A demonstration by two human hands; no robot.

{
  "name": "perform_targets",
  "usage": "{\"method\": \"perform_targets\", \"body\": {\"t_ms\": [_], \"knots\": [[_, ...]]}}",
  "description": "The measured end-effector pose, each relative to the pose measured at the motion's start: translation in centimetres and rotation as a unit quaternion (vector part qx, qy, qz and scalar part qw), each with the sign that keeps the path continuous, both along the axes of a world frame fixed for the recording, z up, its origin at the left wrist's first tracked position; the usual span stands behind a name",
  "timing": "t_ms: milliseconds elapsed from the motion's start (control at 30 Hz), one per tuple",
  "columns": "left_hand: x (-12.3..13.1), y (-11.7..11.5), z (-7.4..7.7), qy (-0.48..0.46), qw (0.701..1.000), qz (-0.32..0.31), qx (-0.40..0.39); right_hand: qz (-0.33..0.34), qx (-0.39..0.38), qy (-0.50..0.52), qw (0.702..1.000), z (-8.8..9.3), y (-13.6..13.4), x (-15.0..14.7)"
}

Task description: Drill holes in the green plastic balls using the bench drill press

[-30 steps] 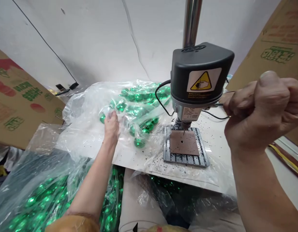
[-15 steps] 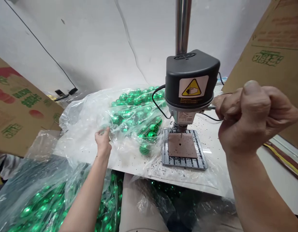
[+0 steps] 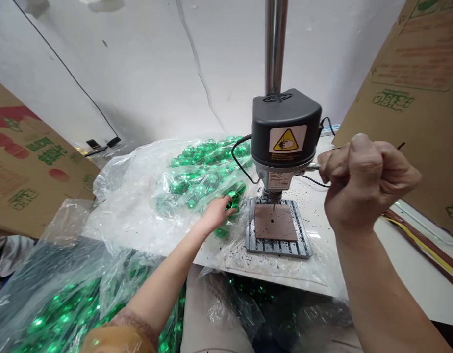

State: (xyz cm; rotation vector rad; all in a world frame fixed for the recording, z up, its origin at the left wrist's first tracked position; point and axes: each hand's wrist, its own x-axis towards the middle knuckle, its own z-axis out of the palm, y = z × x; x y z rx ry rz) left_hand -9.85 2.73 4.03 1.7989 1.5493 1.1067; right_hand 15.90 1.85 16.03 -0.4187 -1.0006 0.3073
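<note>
My right hand [image 3: 357, 184] is closed in a fist around the feed handle [image 3: 313, 167] of a small black drill press [image 3: 285, 122]. My left hand [image 3: 218, 212] reaches to the mouth of a clear plastic bag [image 3: 138, 181], fingers apart at the shiny green balls [image 3: 237, 193] there; whether it grips one cannot be told. Under the drill bit [image 3: 274, 208], a brown square plate [image 3: 276, 230] with a hole lies on the grey slotted base [image 3: 303, 250]. No ball is on the plate.
Dark shavings litter the white table [image 3: 322, 215] around the base. Cardboard boxes [image 3: 38, 157] stand at left and right. Another plastic bag of green balls [image 3: 64, 314] is at lower left, beside my leg [image 3: 208, 314]. A black cable [image 3: 236, 159] loops left of the drill.
My left hand has moved right, from the plastic on the left to the green balls near the drill base. My right hand stays closed on the handle. The view has shifted slightly.
</note>
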Motion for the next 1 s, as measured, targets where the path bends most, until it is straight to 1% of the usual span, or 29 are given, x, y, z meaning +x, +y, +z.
{"method": "perform_targets", "body": {"t_ms": [67,133,200,233,267,333,367,400,467,500,533,567,600,700,800,900,1000], "knots": [[-0.2,0.2,-1.5,-0.010,1.000,0.018,-0.015,0.008,0.004,-0.004,1.000,-0.2,0.0,0.2],[-0.1,-0.1,-2.2,0.010,0.999,0.034,-0.026,0.006,0.006,-0.006,1.000,-0.3,0.0,0.3],[0.4,-0.7,-1.9,0.006,0.998,0.048,-0.028,0.011,0.012,-0.005,1.000,-0.4,0.0,0.4],[0.7,-1.1,-1.5,-0.018,0.998,0.053,-0.022,0.014,0.013,-0.006,1.000,-0.4,0.0,0.4],[1.1,-1.5,-1.0,-0.058,0.997,0.057,-0.013,0.015,0.014,-0.006,1.000,-0.5,0.0,0.4],[2.0,-2.5,0.0,-0.178,0.982,0.060,-0.006,0.019,0.011,-0.007,1.000,-0.5,0.0,0.3],[2.5,-3.1,0.5,-0.251,0.967,0.048,-0.017,0.018,0.009,-0.006,1.000,-0.6,0.0,0.3],[3.0,-3.7,0.8,-0.325,0.945,0.028,-0.037,0.019,0.008,-0.005,1.000,-0.6,0.0,0.3],[4.0,-4.7,1.2,-0.450,0.888,-0.021,-0.094,0.021,0.009,-0.003,1.000,-0.5,0.0,0.3],[4.4,-5.2,1.2,-0.493,0.860,-0.039,-0.123,0.019,0.010,0.000,1.000,-0.5,0.0,0.2],[4.8,-5.5,1.0,-0.522,0.839,-0.048,-0.145,0.016,0.008,0.003,1.000,-0.5,-0.1,0.2],[5.2,-5.7,0.8,-0.540,0.825,-0.047,-0.158,0.015,0.006,0.005,1.000,-0.4,-0.1,0.1],[5.5,-5.8,0.5,-0.547,0.820,-0.042,-0.164,0.016,0.003,0.006,1.000,-0.4,-0.2,0.1],[6.3,-5.7,-0.6,-0.535,0.829,-0.037,-0.160,0.017,-0.011,-0.002,1.000,-0.4,-0.3,0.1],[7.0,-5.3,-1.4,-0.524,0.836,-0.034,-0.160,0.010,-0.002,-0.014,1.000,-0.5,-0.3,0.1],[7.4,-4.8,-1.9,-0.527,0.834,-0.025,-0.159,0.001,0.004,-0.026,1.000,-0.6,-0.2,0.2],[7.8,-4.5,-2.0,-0.515,0.839,-0.030,-0.173,-0.006,0.001,-0.032,0.999,-0.7,-0.2,0.1]]}}
